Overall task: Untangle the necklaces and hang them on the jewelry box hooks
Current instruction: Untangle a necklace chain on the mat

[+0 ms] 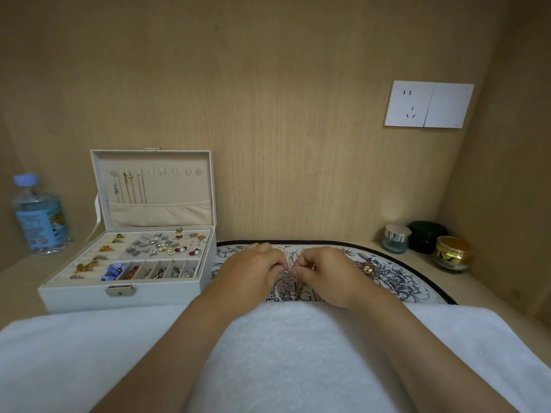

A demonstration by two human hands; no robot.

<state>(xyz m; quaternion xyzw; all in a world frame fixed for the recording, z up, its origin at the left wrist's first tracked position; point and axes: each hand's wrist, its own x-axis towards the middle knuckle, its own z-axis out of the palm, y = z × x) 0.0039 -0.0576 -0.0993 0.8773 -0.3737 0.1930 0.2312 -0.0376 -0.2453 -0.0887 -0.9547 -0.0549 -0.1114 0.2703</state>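
My left hand and my right hand meet over a floral mat, and both pinch a silver chain necklace whose links hang down between them. A gold pendant piece lies on the mat just right of my right hand. The white jewelry box stands open at the left. Its raised lid carries a row of hooks, with three thin chains hanging from the left ones. The tray below holds several earrings and brooches.
A water bottle stands left of the box. Three small jars sit at the back right corner. A white towel covers the near side under my forearms. A wall socket is on the wooden back panel.
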